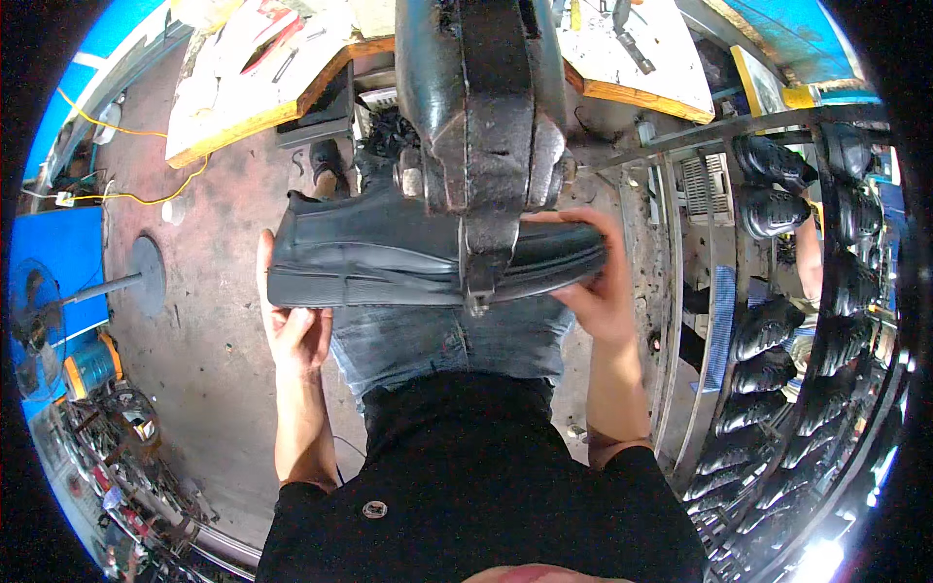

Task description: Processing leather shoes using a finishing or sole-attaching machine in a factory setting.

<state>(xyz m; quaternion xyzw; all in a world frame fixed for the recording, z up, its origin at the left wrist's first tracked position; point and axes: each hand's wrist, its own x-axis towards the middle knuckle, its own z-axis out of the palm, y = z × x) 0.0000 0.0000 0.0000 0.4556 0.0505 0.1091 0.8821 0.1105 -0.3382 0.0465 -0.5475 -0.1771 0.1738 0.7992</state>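
Note:
A black shoe (364,248) lies on its side across my lap, with its sole edge toward me. My left hand (299,335) is closed round the heel end, thumb near the sole edge. At the toe end, my right hand (604,296) grips from the right, fingers above and thumb below. The dark metal head of a machine (486,136) comes down from above, and its narrow lower arm crosses the front half of the shoe. That arm hides part of the shoe; whether it touches the shoe I cannot tell.
White worktables (233,97) with wooden edges stand beyond, tools on top. To the right is a metal rack (671,291) full of black shoes (773,214); another person's arm (809,257) shows there. At left are a fan (39,301) and a yellow cord (146,201).

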